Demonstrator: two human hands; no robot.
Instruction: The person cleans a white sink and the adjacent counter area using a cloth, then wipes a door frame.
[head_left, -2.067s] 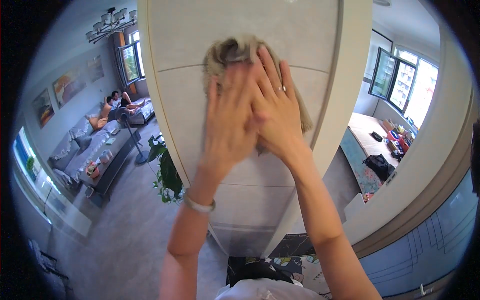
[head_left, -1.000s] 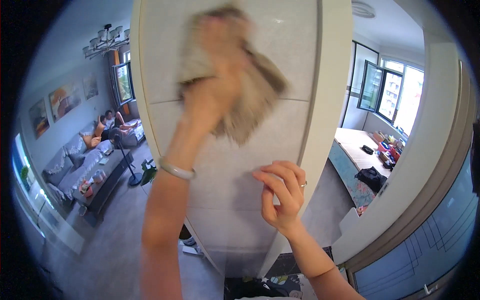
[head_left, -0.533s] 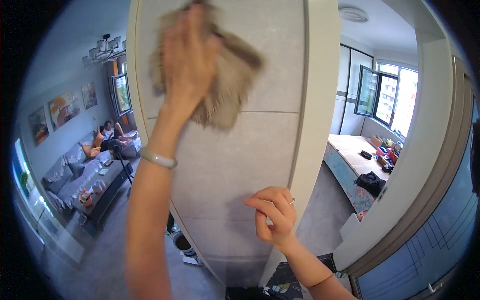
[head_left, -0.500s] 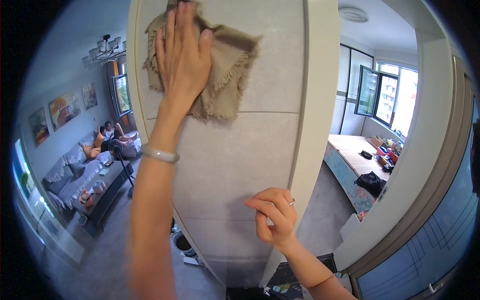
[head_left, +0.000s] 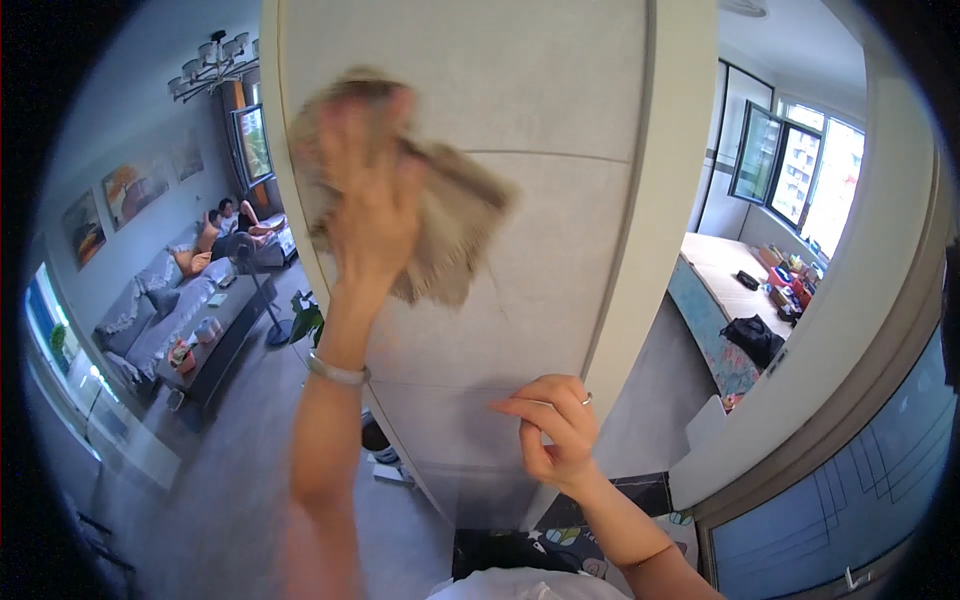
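A frayed, brownish-tan cloth (head_left: 460,215) lies against a large grey tiled wall panel (head_left: 540,240), left of its middle. Over the cloth's left half is my left hand (head_left: 370,210), blurred by motion, pressing and holding the cloth to the tile. Its fingers point upward, and a pale bangle (head_left: 338,370) circles that wrist. Lower down, my right hand (head_left: 558,428) hovers by the panel's right edge, its fingers loosely curled with nothing seen in them. A ring shows on one finger. I cannot tell whether its fingertips touch the tile.
Cream trim (head_left: 645,180) borders the panel. To the left, a living room holds a sofa (head_left: 165,285), a low table (head_left: 215,335), a standing fan (head_left: 278,330) and people seated far back. A bed (head_left: 725,290) stands in the right-hand room. Below is a patterned mat (head_left: 560,545).
My left hand and the cloth have moved downward in the picture. The view has shifted too, with the tile seam appearing higher. My right hand keeps about the same place and shape.
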